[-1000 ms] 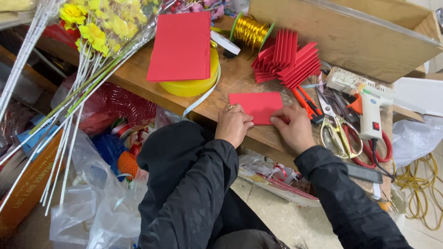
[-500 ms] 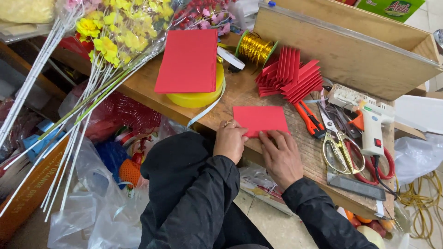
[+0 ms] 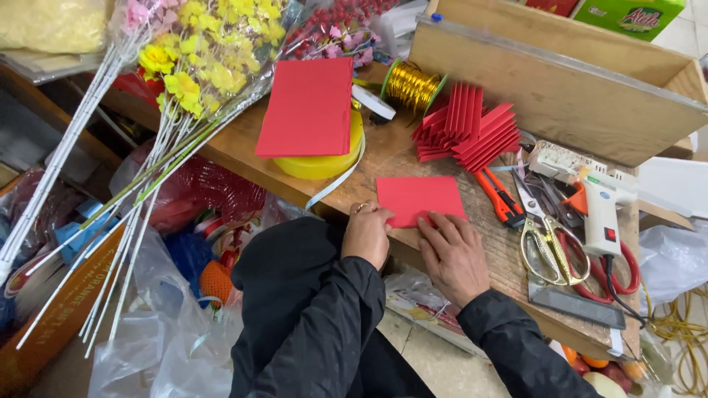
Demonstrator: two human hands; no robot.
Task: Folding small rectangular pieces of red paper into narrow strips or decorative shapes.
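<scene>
While I scan from the left edge, I note a bundle of artificial flowers (image 3: 199, 59) on long white stems (image 3: 96, 221) lying slantwise across the corner of the wooden table (image 3: 243, 151). Below them, crumpled plastic bags (image 3: 162, 324) lie beside the dark-clad knee.

Further right, a stack of red paper (image 3: 308, 107) rests on a yellow tape roll (image 3: 324, 162), with a spool of gold wire (image 3: 411, 85) just behind it.

At the table's near edge lies the folded red sheet (image 3: 420, 197), flat on the wood. The left hand (image 3: 366, 234) sits at its lower left corner, fingers curled, thumb and fingertips pinching the corner against the table edge; a ring shows on one finger. The right hand (image 3: 456, 254) lies palm down just beside it, fingers spread flat and pressing the sheet's lower right edge; it is not closed on anything. Both sleeves are black.

Behind the sheet, a group of pleated red paper fans (image 3: 466, 129) stands against a wooden crate (image 3: 560, 96). To the right of the sheet, an orange utility knife (image 3: 500, 195) lies near the fans. Next come gold-handled scissors (image 3: 546, 247) and red-handled scissors (image 3: 623, 269), overlapping each other. A white glue gun (image 3: 603, 203) rests on top of them. A metal ruler (image 3: 575, 302) lies along the table's near right edge.
</scene>
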